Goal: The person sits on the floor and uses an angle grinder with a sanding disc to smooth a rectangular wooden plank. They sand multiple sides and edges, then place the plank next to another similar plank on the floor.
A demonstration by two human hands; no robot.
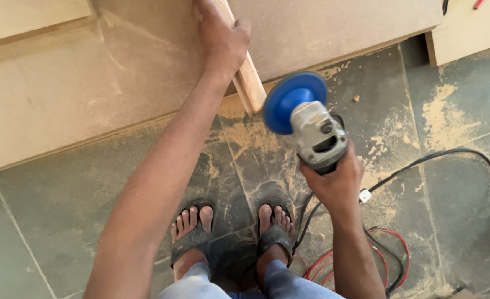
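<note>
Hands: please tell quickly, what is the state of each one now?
Left hand: closed around a narrow wooden strip lying on the board.
Right hand: closed, holding an angle grinder with a blue disc.

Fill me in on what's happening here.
A person stands on a dusty tiled floor at a board worktop. The left hand grips a narrow wooden strip that sticks out past the board's edge. The right hand holds a grinder, its blue disc close to the strip's end. Cables lie on the floor.
</note>
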